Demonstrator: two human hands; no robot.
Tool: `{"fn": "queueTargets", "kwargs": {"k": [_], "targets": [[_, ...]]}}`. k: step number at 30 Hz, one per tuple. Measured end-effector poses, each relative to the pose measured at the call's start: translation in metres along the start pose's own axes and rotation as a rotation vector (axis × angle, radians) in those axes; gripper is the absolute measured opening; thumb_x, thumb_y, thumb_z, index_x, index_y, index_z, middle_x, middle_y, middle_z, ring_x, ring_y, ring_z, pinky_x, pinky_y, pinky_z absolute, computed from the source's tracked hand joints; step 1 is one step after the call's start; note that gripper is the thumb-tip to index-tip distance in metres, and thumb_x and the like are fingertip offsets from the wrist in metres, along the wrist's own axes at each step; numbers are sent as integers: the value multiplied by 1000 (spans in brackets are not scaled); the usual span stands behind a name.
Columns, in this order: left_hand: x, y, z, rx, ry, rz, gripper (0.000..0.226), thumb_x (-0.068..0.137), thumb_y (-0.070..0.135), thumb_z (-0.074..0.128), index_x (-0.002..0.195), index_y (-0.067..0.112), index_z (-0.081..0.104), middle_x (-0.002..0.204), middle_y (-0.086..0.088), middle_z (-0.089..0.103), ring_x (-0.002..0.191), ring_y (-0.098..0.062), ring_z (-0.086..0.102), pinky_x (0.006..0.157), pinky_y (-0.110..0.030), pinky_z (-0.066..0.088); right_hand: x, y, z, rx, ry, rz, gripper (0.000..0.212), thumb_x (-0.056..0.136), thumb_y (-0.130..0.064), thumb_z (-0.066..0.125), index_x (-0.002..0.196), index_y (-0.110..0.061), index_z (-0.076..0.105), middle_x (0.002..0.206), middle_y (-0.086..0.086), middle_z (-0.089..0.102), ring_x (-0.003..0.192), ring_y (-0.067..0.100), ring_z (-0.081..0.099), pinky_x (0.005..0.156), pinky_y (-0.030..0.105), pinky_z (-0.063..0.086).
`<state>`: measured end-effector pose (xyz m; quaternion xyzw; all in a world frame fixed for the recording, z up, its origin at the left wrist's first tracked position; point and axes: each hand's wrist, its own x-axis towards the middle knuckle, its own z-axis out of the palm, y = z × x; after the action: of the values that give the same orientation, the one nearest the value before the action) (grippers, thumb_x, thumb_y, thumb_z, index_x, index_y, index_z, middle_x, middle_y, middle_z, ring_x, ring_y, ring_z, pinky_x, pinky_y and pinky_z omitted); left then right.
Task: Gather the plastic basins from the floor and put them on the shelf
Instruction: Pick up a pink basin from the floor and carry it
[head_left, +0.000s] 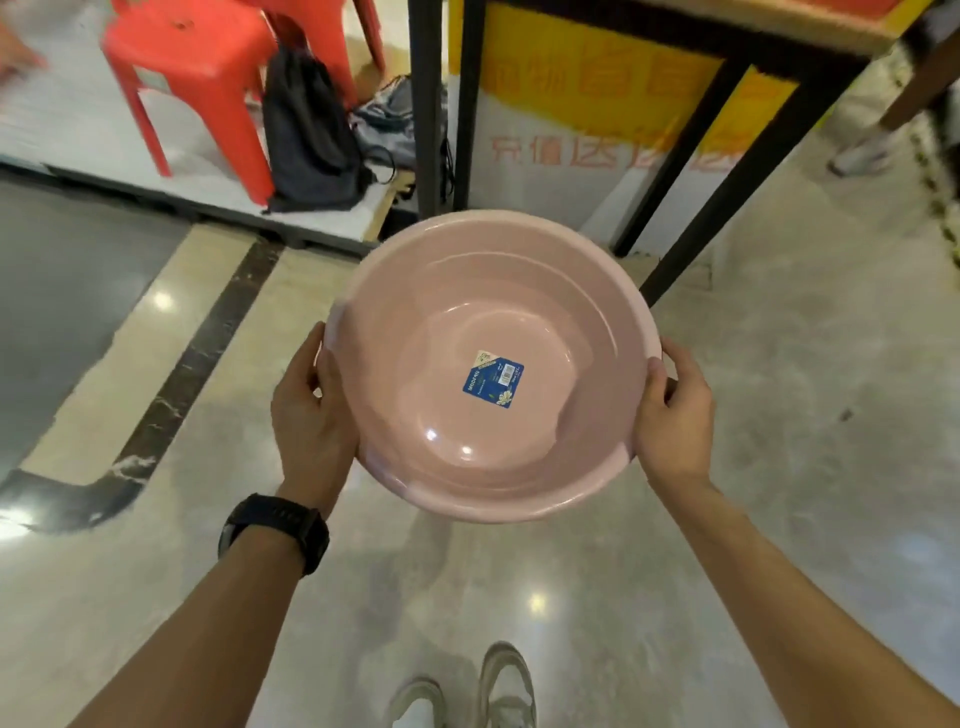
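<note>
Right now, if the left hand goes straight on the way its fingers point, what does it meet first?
The left hand already grips the pink basin; beyond, probably the shelf's black legs, though depth is unclear.

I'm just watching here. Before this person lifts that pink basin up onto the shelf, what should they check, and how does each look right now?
1. Both hands on the rim: left hand and right hand grip opposite sides of the pink basin. Ok.
2. Basin empty: only a blue label inside. Ok.
3. Basin level: tilted a little toward the camera. Ok, since it is empty.
4. Path to the shelf: its black frame stands just beyond the basin, with nothing between them. Ok.
5. Free space on the shelf top: out of view. Cannot tell.
6. More basins left on the floor: none in view. Cannot tell.
</note>
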<state>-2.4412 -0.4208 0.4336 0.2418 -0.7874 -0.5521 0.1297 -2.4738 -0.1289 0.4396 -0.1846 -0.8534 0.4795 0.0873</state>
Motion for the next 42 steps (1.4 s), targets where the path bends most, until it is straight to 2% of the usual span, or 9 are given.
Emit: {"fn": "queueTargets", "kwargs": {"k": [4, 11, 14, 17, 21, 24, 30, 33, 42], "targets": [[-1, 113, -32, -75, -46, 45, 37, 108, 27, 40, 140, 23, 58, 130, 12, 62, 119, -17, 61, 100, -36, 50, -24, -93, -76, 76, 151, 36, 33, 101, -27, 39, 128, -24, 57, 92, 4, 71, 77, 25, 69, 66, 49, 60], [-45, 278, -70, -191, -228, 53, 36, 106, 29, 45, 138, 23, 61, 137, 3, 62, 125, -20, 58, 107, -49, 47, -90, -203, -218, 227, 403, 116, 30, 99, -27, 44, 123, -23, 60, 92, 6, 71, 78, 28, 70, 70, 52, 59], [-91, 330, -65, -210, -358, 88, 35, 106, 32, 46, 137, 25, 62, 135, 3, 64, 121, -20, 59, 100, -46, 52, -128, -217, -287, 308, 548, 176, 28, 99, -25, 47, 123, -21, 61, 102, 8, 70, 88, 27, 68, 81, 50, 57], [-154, 369, -49, -270, -509, 124, 27, 105, 32, 48, 121, 36, 69, 110, 10, 74, 95, -13, 68, 66, -26, 53, -176, -209, -358, 387, 690, 233, 28, 99, -23, 49, 125, -22, 61, 101, 10, 70, 87, 26, 68, 79, 46, 57], [-257, 417, -20, -323, -705, 126, 30, 104, 27, 50, 128, 28, 67, 117, 5, 72, 102, -18, 68, 80, -36, 58, -265, -186, -452, 483, 943, 263, 25, 98, -20, 51, 118, -22, 65, 95, -2, 68, 79, 9, 64, 61, 28, 49], [-350, 442, 0, -345, -847, 94, 30, 102, 28, 54, 130, 27, 66, 123, 3, 70, 111, -24, 66, 95, -49, 55, -346, -165, -522, 562, 1119, 292, 24, 96, -20, 54, 117, -22, 65, 95, -3, 66, 79, 6, 62, 62, 25, 47], [-563, 463, 10, -395, -1177, 152, 34, 103, 19, 50, 132, 12, 65, 115, -7, 70, 95, -22, 64, 70, -32, 51, -535, -114, -641, 515, 1454, 308, 22, 91, -14, 53, 102, -13, 71, 93, 0, 70, 73, 11, 59, 62, 24, 46], [-666, 459, -3, -396, -1326, 155, 34, 101, 21, 54, 132, 14, 65, 117, -4, 70, 105, -24, 65, 88, -42, 57, -628, -89, -683, 481, 1576, 327, 20, 88, -12, 54, 94, -11, 73, 87, 4, 71, 75, 18, 57, 70, 33, 48], [-939, 397, -50, -280, -1787, 306, 25, 102, 21, 50, 93, 26, 73, 80, 12, 70, 74, -14, 59, 63, -26, 49, -885, -29, -724, 324, 1989, 481, 28, 93, -10, 51, 72, -26, 62, 77, -5, 67, 74, 17, 59, 65, 31, 47]]}}
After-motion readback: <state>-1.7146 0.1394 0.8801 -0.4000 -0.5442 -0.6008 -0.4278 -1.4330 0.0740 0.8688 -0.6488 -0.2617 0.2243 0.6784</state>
